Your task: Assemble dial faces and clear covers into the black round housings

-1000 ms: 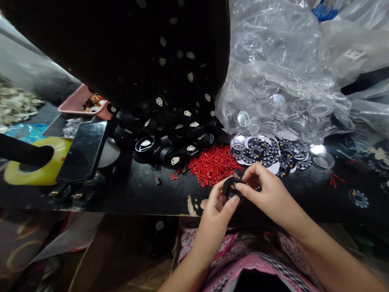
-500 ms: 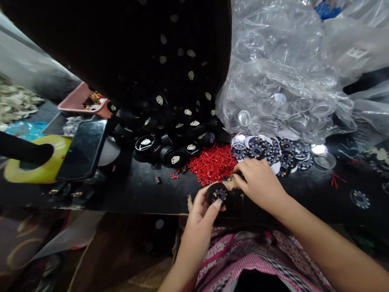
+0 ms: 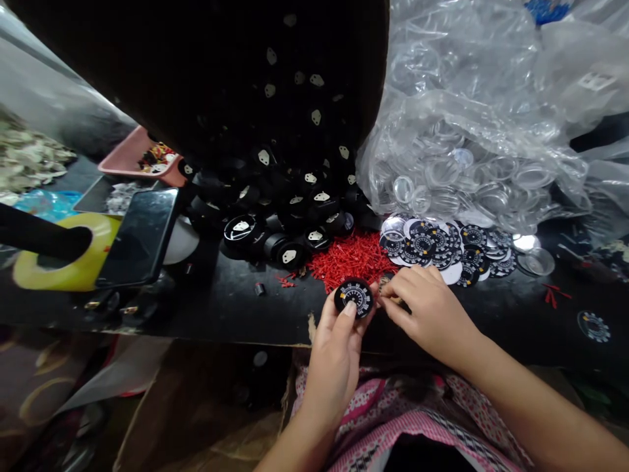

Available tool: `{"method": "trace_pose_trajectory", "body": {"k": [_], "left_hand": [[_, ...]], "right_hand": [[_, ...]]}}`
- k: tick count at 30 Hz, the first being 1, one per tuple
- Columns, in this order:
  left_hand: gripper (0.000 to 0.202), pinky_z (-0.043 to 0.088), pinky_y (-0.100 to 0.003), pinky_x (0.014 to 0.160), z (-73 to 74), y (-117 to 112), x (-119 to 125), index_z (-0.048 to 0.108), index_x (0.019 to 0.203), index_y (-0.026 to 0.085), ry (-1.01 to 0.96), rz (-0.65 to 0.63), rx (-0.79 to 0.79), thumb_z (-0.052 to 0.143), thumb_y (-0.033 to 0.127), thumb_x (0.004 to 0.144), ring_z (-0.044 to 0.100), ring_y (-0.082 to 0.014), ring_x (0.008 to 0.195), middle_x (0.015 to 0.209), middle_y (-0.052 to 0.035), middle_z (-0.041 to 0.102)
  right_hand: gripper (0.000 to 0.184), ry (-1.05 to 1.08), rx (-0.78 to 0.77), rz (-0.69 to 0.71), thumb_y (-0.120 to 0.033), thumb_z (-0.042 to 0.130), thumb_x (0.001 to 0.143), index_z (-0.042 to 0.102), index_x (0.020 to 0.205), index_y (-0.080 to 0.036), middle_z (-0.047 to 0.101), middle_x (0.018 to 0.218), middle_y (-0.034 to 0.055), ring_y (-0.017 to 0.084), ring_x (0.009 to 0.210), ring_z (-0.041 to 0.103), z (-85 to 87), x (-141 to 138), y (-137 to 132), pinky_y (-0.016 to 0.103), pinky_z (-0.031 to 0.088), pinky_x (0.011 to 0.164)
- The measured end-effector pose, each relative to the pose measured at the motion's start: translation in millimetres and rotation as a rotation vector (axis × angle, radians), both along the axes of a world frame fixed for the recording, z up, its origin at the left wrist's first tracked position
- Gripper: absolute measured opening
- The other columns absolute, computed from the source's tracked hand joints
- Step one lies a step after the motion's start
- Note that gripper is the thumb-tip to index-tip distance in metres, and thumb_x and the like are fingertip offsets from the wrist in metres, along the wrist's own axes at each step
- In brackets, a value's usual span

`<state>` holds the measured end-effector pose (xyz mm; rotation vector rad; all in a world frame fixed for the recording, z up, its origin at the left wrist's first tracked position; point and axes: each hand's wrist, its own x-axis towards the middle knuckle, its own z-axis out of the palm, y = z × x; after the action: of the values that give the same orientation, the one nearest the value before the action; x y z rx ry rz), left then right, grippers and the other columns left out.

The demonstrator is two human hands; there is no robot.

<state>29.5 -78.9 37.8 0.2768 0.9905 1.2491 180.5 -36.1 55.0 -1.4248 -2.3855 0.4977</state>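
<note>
Between the thumb and fingers of my left hand (image 3: 337, 347) is a small round black gauge (image 3: 358, 295), its printed dial facing up. My right hand (image 3: 427, 311) is beside it, thumb and forefinger pinched together near the gauge's right edge. Whatever those fingertips hold is too small to make out. Just beyond both hands lies a heap of thin red pointers (image 3: 351, 259). Printed black-and-white dial discs (image 3: 432, 246) are piled to its right. Black round gauge housings (image 3: 289, 254) with pale plates spill out behind the pointers.
A clear plastic bag (image 3: 472, 124) of transparent round covers stands at the back right. On the left are a phone (image 3: 137, 239), a yellow tape roll (image 3: 29, 272) and a pink tray (image 3: 122, 154). A loose dial (image 3: 593, 326) lies at the right. The table's front edge is close to my lap.
My right hand has drawn back from the pointer heap, its fingers now pinched. The gauge in my left hand has tilted so its dial faces up more fully. The view has shifted slightly.
</note>
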Motion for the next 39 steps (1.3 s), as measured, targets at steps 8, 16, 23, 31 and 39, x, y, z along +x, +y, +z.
{"method": "trace_pose_trajectory", "body": {"k": [8, 16, 23, 31, 39], "left_hand": [[0.041, 0.048, -0.038, 0.104, -10.5, 1, 4, 0.056, 0.129, 0.030, 0.179, -0.021, 0.010, 0.063, 0.033, 0.090, 0.066, -0.0210, 0.114, 0.118, -0.0030, 0.072], [0.029, 0.047, -0.029, 0.101, -11.2, -4, 4, 0.059, 0.120, 0.028, 0.376, -0.134, 0.152, 0.062, 0.033, 0.092, 0.064, -0.0151, 0.110, 0.113, 0.0002, 0.071], [0.021, 0.052, -0.025, 0.089, -3.5, -4, -1, 0.060, 0.110, 0.025, 0.532, -0.143, 0.190, 0.063, 0.029, 0.089, 0.068, -0.0131, 0.097, 0.101, 0.0019, 0.072], [0.023, 0.052, -0.028, 0.094, -2.0, -9, 0, 0.063, 0.109, 0.025, 0.693, -0.090, 0.247, 0.062, 0.020, 0.087, 0.069, -0.0153, 0.101, 0.103, 0.0004, 0.074], [0.037, 0.050, -0.038, 0.102, 3.4, 2, -4, 0.061, 0.122, 0.023, 0.232, -0.216, 0.019, 0.066, 0.030, 0.086, 0.064, -0.0242, 0.118, 0.122, -0.0075, 0.070]], "right_hand": [[0.013, 0.341, -0.183, -0.007, -0.021, 0.056, 0.097, 0.062, 0.087, -0.019, 0.065, 0.087, 0.0020, 0.019, 0.085, 0.057, 14.4, -4, -7, 0.035, 0.037, 0.080], [0.014, 0.241, -0.163, -0.048, -0.018, 0.057, 0.096, 0.061, 0.082, -0.018, 0.063, 0.083, 0.0018, 0.019, 0.079, 0.055, 18.1, -7, -8, 0.035, 0.034, 0.076], [0.019, 0.231, -0.157, -0.035, -0.017, 0.058, 0.095, 0.056, 0.076, -0.019, 0.060, 0.078, 0.0005, 0.018, 0.076, 0.054, 19.6, -6, -11, 0.034, 0.034, 0.074], [0.019, 0.234, -0.165, -0.081, -0.014, 0.057, 0.094, 0.054, 0.075, -0.019, 0.061, 0.078, 0.0024, 0.019, 0.075, 0.053, 18.4, -13, -20, 0.033, 0.036, 0.072], [0.013, 0.243, -0.055, -0.001, -0.016, 0.060, 0.092, 0.062, 0.080, -0.017, 0.062, 0.074, 0.0000, 0.016, 0.070, 0.055, 19.4, -4, -7, 0.032, 0.035, 0.072]]}}
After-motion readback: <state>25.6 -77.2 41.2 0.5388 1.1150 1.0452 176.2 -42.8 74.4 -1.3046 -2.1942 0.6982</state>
